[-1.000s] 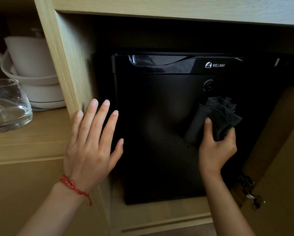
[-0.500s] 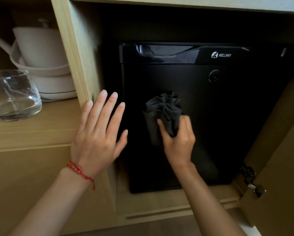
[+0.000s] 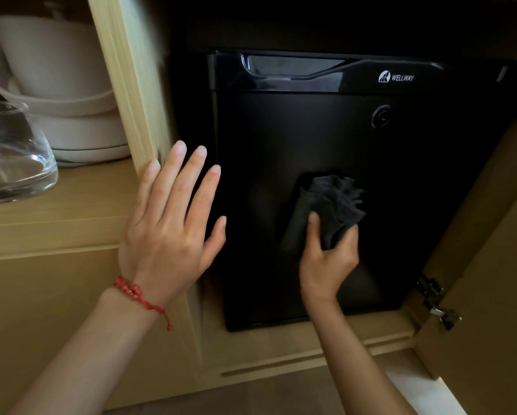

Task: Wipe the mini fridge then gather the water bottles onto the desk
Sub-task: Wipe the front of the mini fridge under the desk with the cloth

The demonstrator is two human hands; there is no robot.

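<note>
A black mini fridge point(image 3: 326, 130) with a WELLWAY logo stands inside a wooden cabinet, its door closed. My right hand point(image 3: 326, 259) grips a crumpled dark grey cloth point(image 3: 332, 205) and presses it against the lower middle of the fridge door. My left hand point(image 3: 173, 223) lies flat, fingers straight, on the wooden cabinet post just left of the fridge. It wears a red bead bracelet at the wrist. No water bottles are in view.
On the shelf at left sit a clear glass bowl point(image 3: 11, 157) and stacked white dishes point(image 3: 62, 85). The open cabinet door point(image 3: 490, 295) with its metal hinge point(image 3: 437, 304) stands at right. A wooden cabinet base runs under the fridge.
My right hand has swept the cloth from the right side of the door to the left, and now back toward the lower middle. My left hand stays on the post.
</note>
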